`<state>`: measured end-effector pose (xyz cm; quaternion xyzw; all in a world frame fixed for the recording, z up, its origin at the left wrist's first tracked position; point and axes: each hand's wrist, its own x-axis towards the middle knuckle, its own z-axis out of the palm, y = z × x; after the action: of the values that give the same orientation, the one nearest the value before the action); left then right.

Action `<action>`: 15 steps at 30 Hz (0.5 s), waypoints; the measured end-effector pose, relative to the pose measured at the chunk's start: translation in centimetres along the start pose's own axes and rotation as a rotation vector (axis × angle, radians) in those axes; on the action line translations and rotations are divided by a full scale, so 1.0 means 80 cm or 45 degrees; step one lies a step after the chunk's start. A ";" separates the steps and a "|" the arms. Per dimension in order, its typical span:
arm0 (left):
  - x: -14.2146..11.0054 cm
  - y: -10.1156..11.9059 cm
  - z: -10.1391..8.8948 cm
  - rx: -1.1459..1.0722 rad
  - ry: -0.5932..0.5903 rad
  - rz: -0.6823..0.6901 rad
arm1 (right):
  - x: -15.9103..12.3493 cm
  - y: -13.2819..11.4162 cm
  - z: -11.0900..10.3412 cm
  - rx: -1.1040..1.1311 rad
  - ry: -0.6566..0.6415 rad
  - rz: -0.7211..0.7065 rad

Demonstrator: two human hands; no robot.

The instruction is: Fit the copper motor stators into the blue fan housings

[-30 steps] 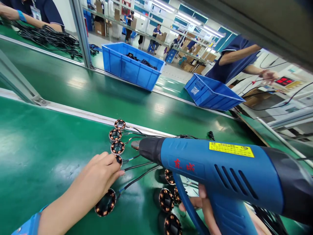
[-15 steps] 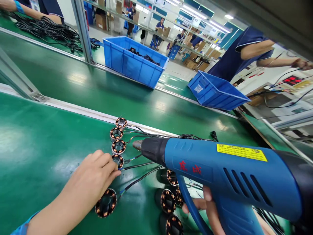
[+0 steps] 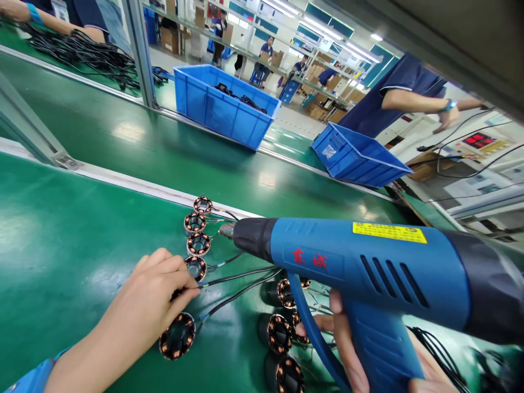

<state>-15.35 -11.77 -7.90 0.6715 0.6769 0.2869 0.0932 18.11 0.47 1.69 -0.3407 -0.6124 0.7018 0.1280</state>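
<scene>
My right hand (image 3: 346, 341) grips the handle of a blue heat gun (image 3: 311, 240) with a black front. Its metal nozzle (image 3: 227, 231) points left, close to the thin wires of the upper stators. My left hand (image 3: 158, 292) is closed around a mostly hidden motor stator whose dark cable (image 3: 235, 277) runs off to the right. Just beyond my fingertips stands a column of small copper-wound stators (image 3: 198, 252). A stator (image 3: 177, 349) with a black core sits below my left hand. Whether heat reaches any wire cannot be seen.
Several stators on black housings (image 3: 279, 346) stand left of the gun's handle. Behind a metal rail (image 3: 155, 194) are a blue bin (image 3: 213, 112) with black cables and another blue bin (image 3: 347, 155). Black cables (image 3: 82, 57) lie at upper left. Co-workers' arms show at both upper sides.
The heat gun has moved slightly up and left, its nozzle now nearer the upper stators' wires. My left hand is almost still. At right, a co-worker's arm has shifted.
</scene>
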 end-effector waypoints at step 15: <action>-0.005 0.002 0.005 -0.051 -0.008 -0.003 | 0.036 -0.019 -0.005 0.105 -0.096 -0.041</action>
<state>-14.98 -12.05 -8.23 0.6695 0.6716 0.2980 0.1091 15.92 2.83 2.24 -0.2987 -0.5927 0.7366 0.1301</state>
